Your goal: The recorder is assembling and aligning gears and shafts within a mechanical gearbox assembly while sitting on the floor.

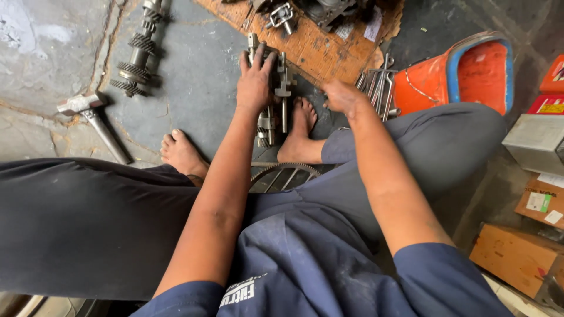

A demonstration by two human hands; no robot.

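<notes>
While you sit on the workshop floor with knees apart and bare feet forward, your left hand [254, 79] lies palm down, fingers spread and curled over the top of a set of steel shift rods with forks [276, 94] standing between your feet. Your right hand [343, 97] hovers just beside that assembly, near a bundle of spanners [376, 85]; its fingers look loosely bent, and you cannot tell from this angle whether they hold anything. A toothed ring gear [285, 173] shows just below the rods, partly hidden by your legs.

As for progress, the gearbox looks well apart already: a geared shaft [138, 56] rests on the concrete to your left, a hammer [94, 120] lies near your left foot [182, 152], and more metal parts sit on a worn wooden board [317, 50] ahead. The rod set appears to be the piece in hand, not yet set aside or fitted anywhere.

To your right sit an orange moulded seat with a blue rim [470, 70] and several cardboard boxes [517, 255].
</notes>
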